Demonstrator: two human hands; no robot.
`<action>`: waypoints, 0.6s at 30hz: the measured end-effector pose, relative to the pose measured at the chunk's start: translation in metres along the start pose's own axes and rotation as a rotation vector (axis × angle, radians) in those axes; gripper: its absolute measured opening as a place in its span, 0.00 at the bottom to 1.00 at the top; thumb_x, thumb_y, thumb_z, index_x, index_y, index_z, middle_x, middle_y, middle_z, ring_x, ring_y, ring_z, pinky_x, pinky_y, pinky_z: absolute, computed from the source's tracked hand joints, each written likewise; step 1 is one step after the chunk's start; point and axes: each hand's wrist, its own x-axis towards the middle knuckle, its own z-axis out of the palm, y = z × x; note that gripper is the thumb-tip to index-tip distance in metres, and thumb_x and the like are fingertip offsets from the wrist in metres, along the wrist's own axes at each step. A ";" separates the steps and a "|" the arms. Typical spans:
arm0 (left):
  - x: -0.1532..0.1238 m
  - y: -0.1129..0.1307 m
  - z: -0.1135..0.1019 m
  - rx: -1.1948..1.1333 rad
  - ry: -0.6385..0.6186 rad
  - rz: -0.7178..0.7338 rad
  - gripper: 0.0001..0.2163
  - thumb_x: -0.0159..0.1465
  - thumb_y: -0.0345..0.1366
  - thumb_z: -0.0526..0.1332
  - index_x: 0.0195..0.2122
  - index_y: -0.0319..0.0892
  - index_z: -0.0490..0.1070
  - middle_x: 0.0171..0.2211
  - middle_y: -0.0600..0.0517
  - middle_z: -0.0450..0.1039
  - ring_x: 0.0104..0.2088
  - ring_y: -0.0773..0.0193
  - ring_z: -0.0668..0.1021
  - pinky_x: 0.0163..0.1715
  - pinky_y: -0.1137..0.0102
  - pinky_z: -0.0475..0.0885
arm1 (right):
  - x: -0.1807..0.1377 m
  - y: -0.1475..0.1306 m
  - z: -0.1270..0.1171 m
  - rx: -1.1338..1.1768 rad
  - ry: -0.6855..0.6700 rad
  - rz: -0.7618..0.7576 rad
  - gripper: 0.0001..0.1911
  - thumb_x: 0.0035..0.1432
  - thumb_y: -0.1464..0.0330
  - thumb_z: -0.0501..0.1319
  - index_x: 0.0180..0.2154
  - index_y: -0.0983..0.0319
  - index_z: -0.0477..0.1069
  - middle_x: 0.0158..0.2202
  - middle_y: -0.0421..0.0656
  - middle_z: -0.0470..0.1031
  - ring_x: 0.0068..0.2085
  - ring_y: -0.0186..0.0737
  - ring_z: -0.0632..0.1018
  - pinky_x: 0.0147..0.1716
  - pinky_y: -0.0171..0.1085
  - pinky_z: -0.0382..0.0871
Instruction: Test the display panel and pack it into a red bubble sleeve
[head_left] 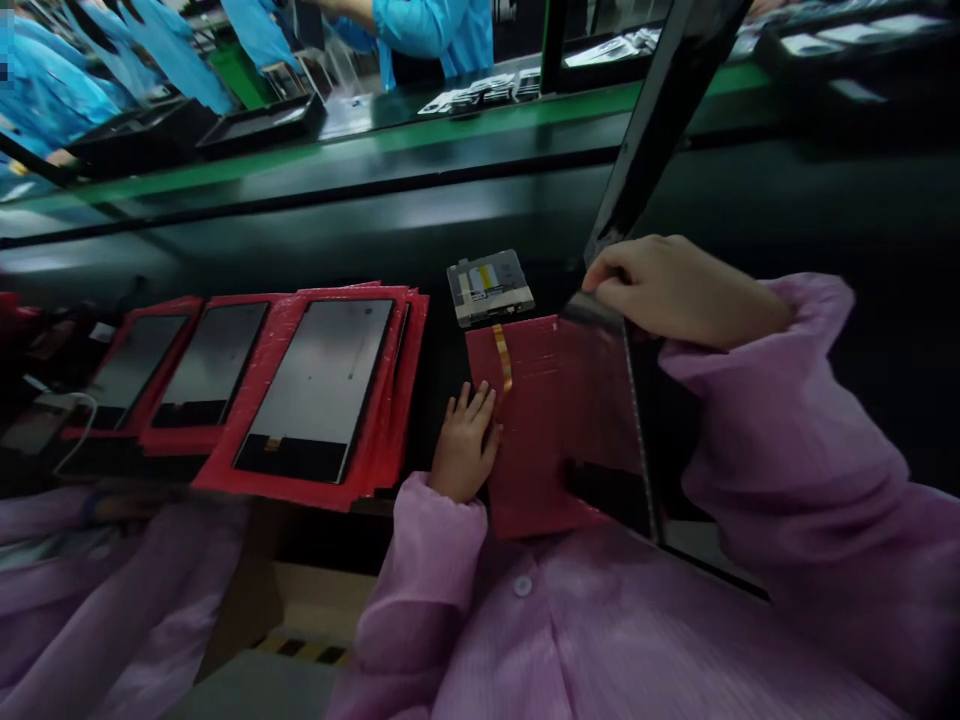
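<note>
My left hand (466, 440) lies with its fingers spread on the left edge of a red sheet (525, 430), close to an orange flex cable (503, 358). My right hand (675, 290) is closed in a pinch at the top edge of a thin, dark, see-through display panel (600, 400). This panel stands tilted over the right side of the red sheet, and a black band crosses its lower end. Just beyond the sheet's top edge sits a flat metallic module (491, 287) with a yellow mark. My right fingertips are partly hidden.
Left of me, grey display panels (319, 380) rest on stacked red sheets (409, 400). A black metal post (660, 120) rises beyond my right hand. Behind runs a dark conveyor (337, 220), with black trays (262, 125) and people in blue (435, 40) across it. Someone's pink sleeve (150, 590) is at lower left.
</note>
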 end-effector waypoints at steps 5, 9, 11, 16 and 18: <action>0.009 0.004 -0.003 0.080 -0.023 0.017 0.22 0.66 0.31 0.52 0.62 0.43 0.60 0.65 0.48 0.53 0.66 0.47 0.52 0.62 0.47 0.54 | -0.015 0.016 -0.011 0.120 0.052 0.000 0.10 0.60 0.76 0.52 0.40 0.64 0.71 0.24 0.36 0.67 0.21 0.26 0.65 0.25 0.33 0.57; 0.010 0.007 -0.004 0.103 -0.006 0.027 0.20 0.67 0.31 0.51 0.60 0.48 0.64 0.66 0.50 0.54 0.66 0.47 0.52 0.62 0.48 0.54 | -0.023 0.043 -0.008 0.279 0.102 0.117 0.07 0.62 0.75 0.54 0.40 0.63 0.68 0.26 0.37 0.66 0.23 0.26 0.63 0.24 0.32 0.54; 0.009 0.007 -0.003 0.109 0.009 0.024 0.20 0.67 0.32 0.51 0.60 0.48 0.63 0.65 0.50 0.54 0.66 0.48 0.54 0.63 0.49 0.53 | -0.027 0.056 -0.006 0.354 0.151 0.181 0.06 0.62 0.74 0.55 0.40 0.62 0.67 0.29 0.38 0.67 0.25 0.27 0.65 0.25 0.31 0.56; 0.007 0.006 -0.001 0.130 0.022 0.038 0.22 0.66 0.43 0.54 0.61 0.49 0.61 0.66 0.49 0.53 0.66 0.45 0.54 0.62 0.47 0.53 | -0.036 0.064 0.001 0.564 0.208 0.275 0.06 0.62 0.70 0.54 0.42 0.61 0.65 0.27 0.36 0.61 0.23 0.26 0.62 0.23 0.34 0.52; 0.007 0.007 -0.001 0.145 0.031 0.041 0.24 0.65 0.46 0.55 0.62 0.50 0.60 0.66 0.49 0.53 0.66 0.44 0.54 0.62 0.46 0.53 | -0.038 0.059 0.007 0.622 0.214 0.306 0.06 0.62 0.70 0.54 0.42 0.60 0.64 0.25 0.35 0.59 0.20 0.26 0.59 0.21 0.35 0.48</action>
